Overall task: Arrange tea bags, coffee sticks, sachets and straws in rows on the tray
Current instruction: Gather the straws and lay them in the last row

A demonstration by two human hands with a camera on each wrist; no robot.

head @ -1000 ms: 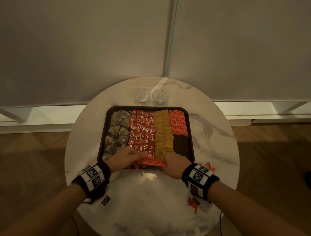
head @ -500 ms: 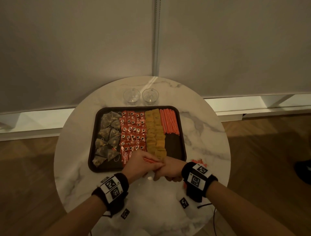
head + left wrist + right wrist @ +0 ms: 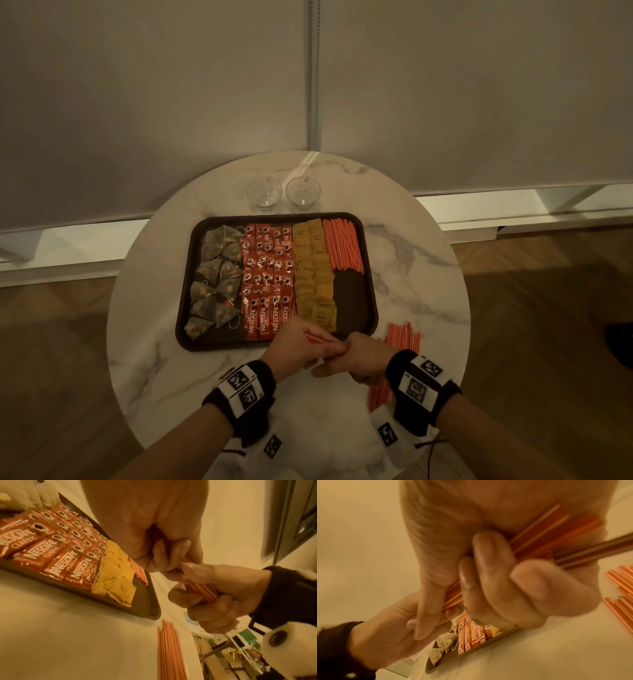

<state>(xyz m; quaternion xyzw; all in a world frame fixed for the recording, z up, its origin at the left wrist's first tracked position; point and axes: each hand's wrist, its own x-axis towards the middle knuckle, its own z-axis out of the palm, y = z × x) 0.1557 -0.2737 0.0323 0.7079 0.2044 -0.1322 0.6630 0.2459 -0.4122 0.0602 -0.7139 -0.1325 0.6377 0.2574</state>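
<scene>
Straws in a small orange bundle are gripped at the near edge of the dark tray, both hands curled round them: the left hand takes one end, the right hand the other, and the fingers hide most of the bundle's length. On the tray, from left to right, lie tea bags, red coffee sticks, yellow sachets and a far-right row of straws. Loose straws lie on the marble table near the tray's right corner, partly covered by the right wrist. Two clear cups stand beyond the tray.
</scene>
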